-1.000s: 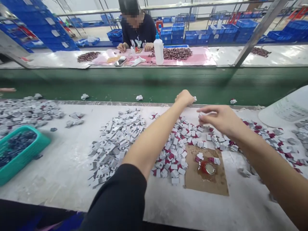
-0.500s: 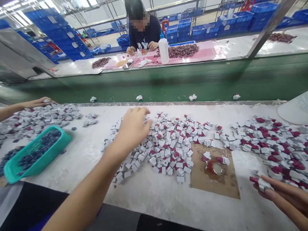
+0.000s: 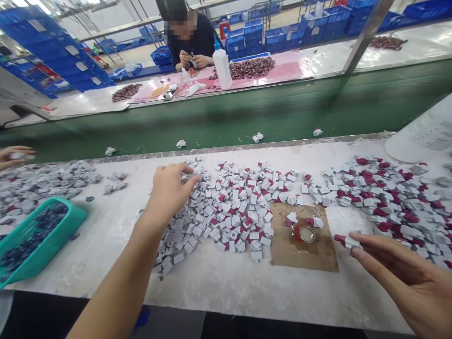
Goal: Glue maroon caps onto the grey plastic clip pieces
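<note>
My left hand (image 3: 172, 186) rests at the left edge of the middle pile of small white-grey blocks (image 3: 243, 202), some joined to dark-red parts. Its thumb and index finger are apart, with blocks between and below them; nothing plainly sits in its grip. At the right, my right hand (image 3: 391, 268) pinches a small grey-and-dark-red piece (image 3: 349, 241) between thumb and fingers, red end pointing left. Beside it on the table lies a brown card (image 3: 300, 259). On the card are a wet red patch with a pale round centre (image 3: 304, 234) and two small pieces near it.
A teal basket (image 3: 72, 230) of dark parts stands left. Another pile (image 3: 399, 207) lies right, near a white container (image 3: 420, 136). Several pieces sit on the green belt (image 3: 212, 117). A co-worker's hand (image 3: 14, 156) is far left; another person sits across, behind a white bottle (image 3: 222, 68).
The view has shifted right. My left hand has settled lower onto the pile's edge. My right hand has moved left toward the card, still pinching the piece. The co-worker's hand at left has lifted a piece.
</note>
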`<state>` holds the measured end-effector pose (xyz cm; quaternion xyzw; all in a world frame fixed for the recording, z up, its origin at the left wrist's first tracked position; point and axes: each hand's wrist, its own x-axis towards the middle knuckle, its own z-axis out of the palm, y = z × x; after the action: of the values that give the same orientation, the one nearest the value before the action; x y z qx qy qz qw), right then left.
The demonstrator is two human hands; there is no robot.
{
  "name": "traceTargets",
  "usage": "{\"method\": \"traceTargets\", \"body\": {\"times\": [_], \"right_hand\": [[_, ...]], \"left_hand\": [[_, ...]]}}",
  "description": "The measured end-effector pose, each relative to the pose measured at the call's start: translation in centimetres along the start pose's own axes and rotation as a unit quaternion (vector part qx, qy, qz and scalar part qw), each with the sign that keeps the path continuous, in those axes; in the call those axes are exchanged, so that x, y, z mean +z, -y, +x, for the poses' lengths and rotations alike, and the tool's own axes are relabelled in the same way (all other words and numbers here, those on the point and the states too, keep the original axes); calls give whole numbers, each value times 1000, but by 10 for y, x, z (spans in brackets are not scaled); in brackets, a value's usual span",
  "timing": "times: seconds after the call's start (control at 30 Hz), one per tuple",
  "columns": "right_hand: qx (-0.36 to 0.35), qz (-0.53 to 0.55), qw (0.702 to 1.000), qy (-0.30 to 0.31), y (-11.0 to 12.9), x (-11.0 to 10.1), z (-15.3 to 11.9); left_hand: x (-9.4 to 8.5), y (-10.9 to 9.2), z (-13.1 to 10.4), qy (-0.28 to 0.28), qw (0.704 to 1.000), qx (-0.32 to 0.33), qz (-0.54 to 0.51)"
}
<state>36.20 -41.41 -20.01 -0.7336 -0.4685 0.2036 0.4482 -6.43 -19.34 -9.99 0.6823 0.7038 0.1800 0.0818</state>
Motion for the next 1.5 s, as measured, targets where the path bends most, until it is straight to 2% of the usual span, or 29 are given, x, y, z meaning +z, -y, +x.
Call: {"method": "traceTargets", "body": {"times": [0.1, 0.2, 0.27, 0.4, 0.53, 0.6, 0.73, 0.8, 0.9, 1.07, 1.23, 1.33, 1.5], "right_hand": [[20, 60, 998, 20, 26, 5, 1], [42, 133, 990, 24, 44, 12, 3], [56, 159, 985, 29, 50, 16, 2], [30, 187, 980, 57, 52, 19, -1], [-26, 155, 984, 81, 54, 19, -5], [-28, 137, 986, 89, 54, 20, -6], [-14, 135, 987, 84, 53, 24, -8], [-12, 145, 986, 79, 54, 27, -8], [-20, 157, 984, 81, 56, 33, -7], [-20, 151, 984, 93, 57, 39, -8], [0, 179, 980, 86, 57, 36, -7], [38, 245, 965, 83, 59, 33, -5], [82, 332, 936, 88, 63, 31, -3]], "left_hand": [[-1, -11, -19, 46, 987, -17, -150], [7, -26, -44, 119, 937, -43, -327], [14, -37, -60, 150, 911, -43, -382], [25, -57, -91, 208, 875, -31, -436], [34, -66, -114, 220, 868, -14, -444], [40, -68, -121, 249, 855, -19, -454], [48, -79, -130, 348, 780, -64, -517], [49, -87, -135, 365, 746, -109, -546], [51, -96, -139, 369, 723, -150, -565], [59, -95, -140, 364, 714, -102, -590], [62, -105, -138, 339, 761, -70, -549], [68, -120, -136, 304, 772, -43, -556], [82, -142, -134, 303, 737, -34, -602]]}}
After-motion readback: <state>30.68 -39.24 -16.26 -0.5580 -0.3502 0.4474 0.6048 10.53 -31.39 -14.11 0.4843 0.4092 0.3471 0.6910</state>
